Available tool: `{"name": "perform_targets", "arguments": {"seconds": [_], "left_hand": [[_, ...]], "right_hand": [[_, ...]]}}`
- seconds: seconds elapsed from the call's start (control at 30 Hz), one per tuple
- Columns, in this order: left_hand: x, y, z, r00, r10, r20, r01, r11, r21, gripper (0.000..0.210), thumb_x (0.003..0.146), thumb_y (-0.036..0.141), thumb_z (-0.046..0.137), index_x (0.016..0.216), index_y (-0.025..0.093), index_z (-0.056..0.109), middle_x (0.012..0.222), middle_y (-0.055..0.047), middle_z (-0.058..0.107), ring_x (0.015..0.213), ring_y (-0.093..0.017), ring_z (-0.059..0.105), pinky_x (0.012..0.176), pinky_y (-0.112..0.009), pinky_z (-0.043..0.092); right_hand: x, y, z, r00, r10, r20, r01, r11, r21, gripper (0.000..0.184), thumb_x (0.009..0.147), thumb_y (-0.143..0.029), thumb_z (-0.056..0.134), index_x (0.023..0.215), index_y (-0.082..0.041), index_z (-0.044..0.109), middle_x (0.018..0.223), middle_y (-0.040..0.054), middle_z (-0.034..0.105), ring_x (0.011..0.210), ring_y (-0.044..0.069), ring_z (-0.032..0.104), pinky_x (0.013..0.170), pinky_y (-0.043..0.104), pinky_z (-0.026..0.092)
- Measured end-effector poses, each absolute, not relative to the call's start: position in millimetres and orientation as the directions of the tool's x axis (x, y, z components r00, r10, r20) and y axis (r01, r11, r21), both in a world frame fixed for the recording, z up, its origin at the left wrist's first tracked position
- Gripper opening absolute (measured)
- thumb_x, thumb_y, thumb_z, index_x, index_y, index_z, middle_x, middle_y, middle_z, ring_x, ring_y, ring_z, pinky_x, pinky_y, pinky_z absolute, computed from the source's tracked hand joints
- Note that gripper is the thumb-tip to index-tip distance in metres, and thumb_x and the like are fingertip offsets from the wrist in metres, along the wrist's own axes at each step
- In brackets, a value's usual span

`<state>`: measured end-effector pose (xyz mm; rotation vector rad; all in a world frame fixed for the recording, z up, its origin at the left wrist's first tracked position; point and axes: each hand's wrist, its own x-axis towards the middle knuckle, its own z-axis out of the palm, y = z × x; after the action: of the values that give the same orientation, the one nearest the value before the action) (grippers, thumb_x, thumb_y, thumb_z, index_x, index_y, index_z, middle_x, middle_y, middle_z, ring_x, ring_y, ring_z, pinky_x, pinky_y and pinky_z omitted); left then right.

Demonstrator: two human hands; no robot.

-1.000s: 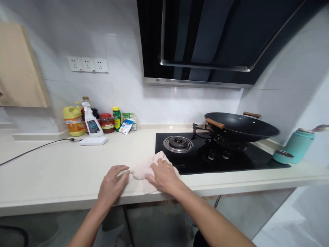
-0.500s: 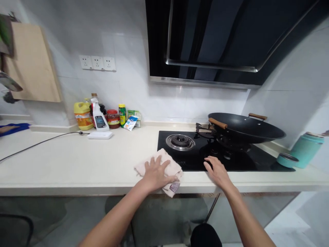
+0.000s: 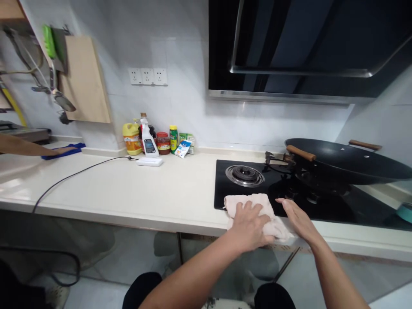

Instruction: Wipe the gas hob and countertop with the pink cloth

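My left hand (image 3: 251,224) presses down on a pale pink cloth (image 3: 238,199), its fingers bent into the folds. The cloth lies over the front edge of the black gas stove (image 3: 220,189) and the strip of white counter before it. Just right of the cloth, my right hand (image 3: 299,219) rests at the stove's front edge, fingers extended and holding nothing. Behind my left hand is the left burner (image 3: 245,175). A large black wok (image 3: 347,161) with wooden handles sits over the right burner, beyond my right hand.
Along the wall stand a yellow jug (image 3: 131,139), a white spray bottle (image 3: 149,141) and several jars and packets. A white box (image 3: 149,162) trails a black cable (image 3: 80,171). At far left, another person's arm (image 3: 25,145) reaches to a blue cloth (image 3: 72,150). A range hood (image 3: 289,96) hangs above.
My left hand has slid the pink cloth rightward along the stove's front edge, nearer my right hand. The view has swung left, bringing more of the other person's arm into sight.
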<state>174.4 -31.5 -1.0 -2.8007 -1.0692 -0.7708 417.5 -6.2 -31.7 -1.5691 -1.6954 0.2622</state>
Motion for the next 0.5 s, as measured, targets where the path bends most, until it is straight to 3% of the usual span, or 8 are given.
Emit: {"name": "perform_targets", "arguments": {"seconds": [0.1, 0.2, 0.3, 0.4, 0.5], "left_hand": [[130.1, -32.8, 4.8, 0.589, 0.657, 0.471, 0.683, -0.716, 0.145, 0.054, 0.078, 0.063, 0.070, 0.118, 0.027, 0.069, 0.131, -0.010, 0.061, 0.116, -0.033, 0.050, 0.097, -0.052, 0.039], [65.9, -33.9, 8.5, 0.521, 0.732, 0.439, 0.754, -0.636, 0.165, 0.062, 0.078, 0.073, 0.065, 0.120, 0.028, 0.069, 0.141, -0.009, 0.056, 0.126, -0.035, 0.046, 0.102, -0.051, 0.037], [-4.2, -34.5, 8.3, 0.416, 0.826, 0.381, 0.856, -0.497, 0.144, 0.051, 0.091, 0.065, 0.052, 0.128, 0.034, 0.067, 0.147, -0.007, 0.054, 0.135, -0.033, 0.042, 0.110, -0.051, 0.032], [-68.5, -32.9, 6.2, 0.199, 0.909, 0.367, 0.972, -0.230, 0.041, 0.043, 0.097, 0.056, 0.046, 0.131, 0.038, 0.065, 0.152, -0.007, 0.049, 0.141, -0.037, 0.036, 0.112, -0.062, 0.023], [-122.2, -27.7, 7.2, -0.094, 0.933, 0.347, 0.996, 0.088, 0.032, 0.053, 0.090, 0.064, 0.050, 0.135, 0.040, 0.062, 0.160, -0.010, 0.036, 0.144, -0.049, 0.024, 0.104, -0.078, 0.017]], "right_hand": [[418.6, -5.0, -33.6, 0.099, 0.910, 0.403, 0.759, 0.193, -0.622, 0.056, 0.098, -0.062, 0.032, 0.120, -0.025, 0.069, 0.136, 0.0073, 0.062, 0.130, 0.025, 0.055, 0.115, 0.043, 0.039], [418.9, -3.5, -35.8, 0.077, 0.898, 0.434, 0.783, 0.215, -0.584, 0.054, 0.096, -0.062, 0.037, 0.116, -0.025, 0.070, 0.133, 0.0076, 0.063, 0.128, 0.025, 0.056, 0.114, 0.043, 0.040], [418.2, -3.1, -37.2, 0.044, 0.895, 0.444, 0.797, 0.236, -0.556, 0.051, 0.095, -0.061, 0.041, 0.113, -0.025, 0.071, 0.132, 0.0081, 0.064, 0.128, 0.027, 0.056, 0.115, 0.045, 0.038], [418.2, -2.9, -38.1, 0.029, 0.901, 0.432, 0.807, 0.233, -0.543, 0.050, 0.095, -0.062, 0.041, 0.112, -0.025, 0.071, 0.133, 0.0078, 0.064, 0.130, 0.027, 0.053, 0.117, 0.046, 0.035], [422.0, -1.4, -42.4, 0.021, 0.908, 0.419, 0.818, 0.226, -0.530, 0.050, 0.094, -0.062, 0.042, 0.114, -0.026, 0.071, 0.135, 0.0075, 0.062, 0.132, 0.027, 0.052, 0.117, 0.047, 0.035]]}}
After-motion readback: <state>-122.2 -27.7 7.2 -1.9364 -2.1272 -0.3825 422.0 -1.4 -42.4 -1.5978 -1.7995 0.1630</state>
